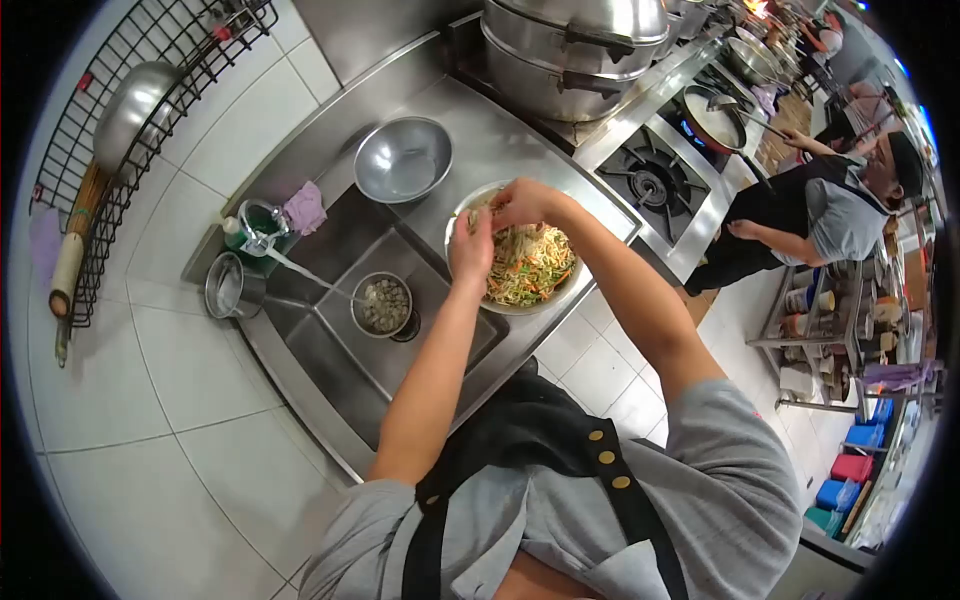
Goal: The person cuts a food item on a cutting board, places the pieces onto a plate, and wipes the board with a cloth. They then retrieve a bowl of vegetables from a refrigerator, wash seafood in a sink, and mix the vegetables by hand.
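Both my hands are raised over the left part of a wide metal bowl (pixel 533 307) of shredded vegetables (pixel 535 272), pale strands mixed with orange and green. My left hand (pixel 471 248) has its fingers drawn together at the bowl's far side. Beside it, my right hand (pixel 523 204) curls inward, fingertips close to the left fingers. Whatever lies between the fingers is too small or hidden to make out. Toward the left, a small pot (pixel 383 304) with pale pieces in water sits in the sink (pixel 335 262).
A steel bowl (pixel 403 160) rests behind the sink. Water runs from a tap (pixel 262 240) near a purple cloth (pixel 305 208). A saucepan (pixel 234 287) is at the left corner. Large steamer pots (pixel 570 60) and a burner (pixel 654 185) stand right. A co-worker (pixel 815 215) handles a pan (pixel 715 120).
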